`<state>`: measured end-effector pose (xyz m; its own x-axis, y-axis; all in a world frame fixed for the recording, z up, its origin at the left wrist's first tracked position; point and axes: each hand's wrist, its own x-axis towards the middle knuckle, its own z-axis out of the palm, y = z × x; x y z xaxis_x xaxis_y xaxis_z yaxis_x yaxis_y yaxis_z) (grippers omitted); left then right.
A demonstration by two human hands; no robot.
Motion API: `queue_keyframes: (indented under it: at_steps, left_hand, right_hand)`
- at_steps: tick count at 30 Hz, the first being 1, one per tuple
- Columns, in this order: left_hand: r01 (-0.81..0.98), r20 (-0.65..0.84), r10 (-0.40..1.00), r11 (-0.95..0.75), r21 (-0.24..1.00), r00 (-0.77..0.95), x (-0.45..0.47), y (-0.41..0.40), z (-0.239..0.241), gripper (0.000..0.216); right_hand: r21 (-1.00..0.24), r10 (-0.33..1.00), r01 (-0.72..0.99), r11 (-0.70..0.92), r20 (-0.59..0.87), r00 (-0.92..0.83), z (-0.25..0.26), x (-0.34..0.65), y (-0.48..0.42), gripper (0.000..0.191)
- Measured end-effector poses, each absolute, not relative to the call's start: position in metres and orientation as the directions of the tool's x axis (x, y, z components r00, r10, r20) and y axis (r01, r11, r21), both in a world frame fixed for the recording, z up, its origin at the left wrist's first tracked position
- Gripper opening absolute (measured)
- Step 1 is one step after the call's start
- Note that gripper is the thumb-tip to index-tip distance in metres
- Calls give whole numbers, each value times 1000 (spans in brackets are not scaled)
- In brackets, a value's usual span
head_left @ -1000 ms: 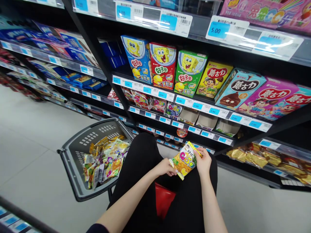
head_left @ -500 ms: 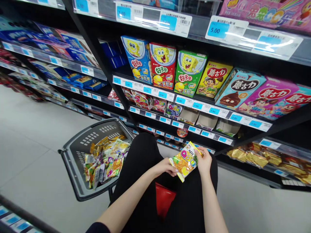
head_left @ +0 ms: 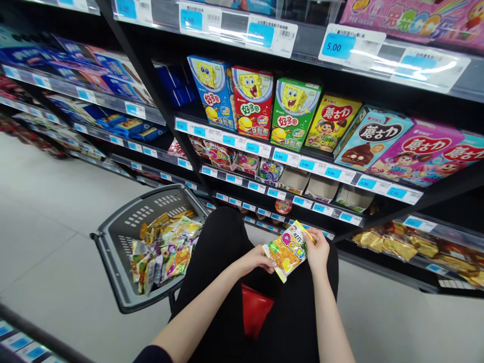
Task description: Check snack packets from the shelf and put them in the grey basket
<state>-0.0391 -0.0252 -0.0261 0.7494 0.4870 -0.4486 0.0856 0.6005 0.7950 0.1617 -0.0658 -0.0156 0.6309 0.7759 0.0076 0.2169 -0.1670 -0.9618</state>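
Between my two hands is a yellow and white bag of gummy candy, tilted, with its printed front facing up. My left hand is closed on its lower left edge, the thumb lying over the front. My right hand pinches the upper right edge. The bag is held above my knees. To the left of my legs stands a grey shopping basket, with several small candy bags piled inside it.
Shelves ahead carry a row of snack boxes behind a price-tag rail. Below them are display cartons and more candy bags. Gold packets lie on a low shelf at right. A red surface shows between my legs.
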Motion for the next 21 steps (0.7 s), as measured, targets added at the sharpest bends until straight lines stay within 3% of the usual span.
queue_keyframes:
  at_steps: [21]
  left_hand:
    - [116, -446, 508, 556, 823, 737, -38, -24, -34, 33]
  right_hand:
    - [-962, 767, 222, -157, 23, 641, -21, 162, -66, 26]
